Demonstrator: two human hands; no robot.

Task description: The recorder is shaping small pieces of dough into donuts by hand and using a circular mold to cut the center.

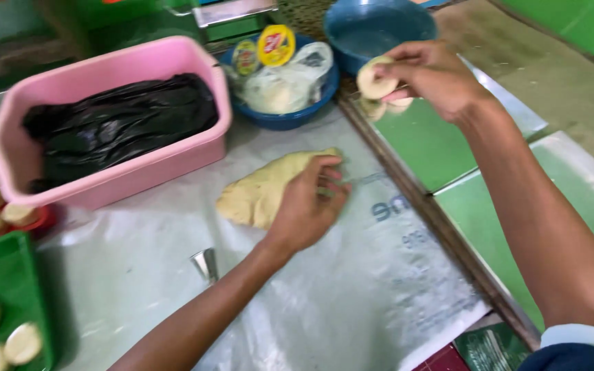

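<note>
On the plastic sheet (352,288) near the middle of the table, my left hand (307,206) presses down on the right edge of a flat slab of dough (262,189), fingers bent onto it, pinning it more than gripping it. My right hand (431,75) is raised over the far right of the table and pinches a small round dough disc (374,81) between thumb and fingertips, so it is closed on that piece. Just below that hand I see two or three more discs (379,108) lying at the edge of the green board (441,148). Behind them stands a blue bowl (379,27); whether it holds anything I cannot tell

At the left edge, more pale rounds sit on a red tray (39,221) and on a green tray (15,275), which I judge to be finished pieces, several already laid out. A small metal cutter (205,263) lies on the sheet near my left forearm, apart from the slab

As I read it, the work is well under way but not finished: a good share of the slab is still uncut, so more rounds are left to take from it. The disc in my right hand is not yet set down

A pink tub (173,154) with a black bag (118,124) in it stands at the back left, and a second blue bowl (290,118) with packets beside it
</note>
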